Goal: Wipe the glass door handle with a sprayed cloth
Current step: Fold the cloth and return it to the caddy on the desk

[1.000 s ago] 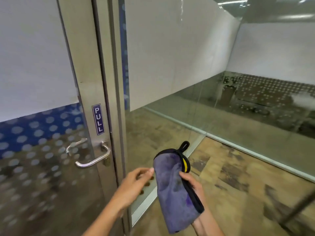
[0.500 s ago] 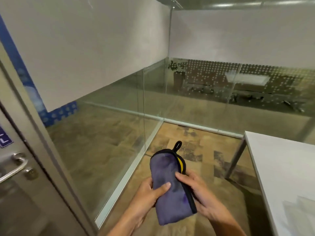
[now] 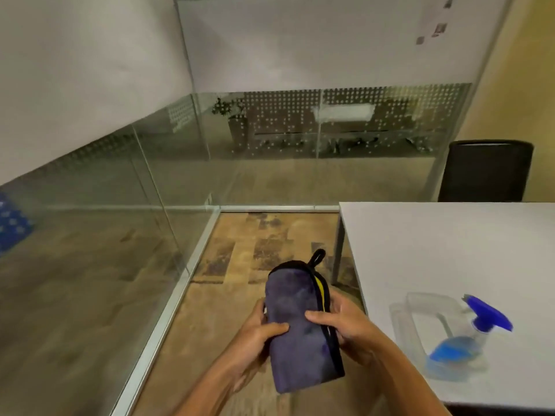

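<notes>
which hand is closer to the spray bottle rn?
Right. The right hand grips the cloth's table-side edge, nearer the spray bottle; the left hand holds the far edge.

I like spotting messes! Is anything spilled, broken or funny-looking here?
Nothing spilled or broken. The spray bottle sits upright on the white table, and the left hand and right hand hold the folded purple cloth.

Folded purple microfibre cloth (image 3: pixel 300 328) with black edging, yellow strip and black hanging loop on top: held upright-ish, tilted slightly, above the floor; possibly damp patches, blurry.
</notes>
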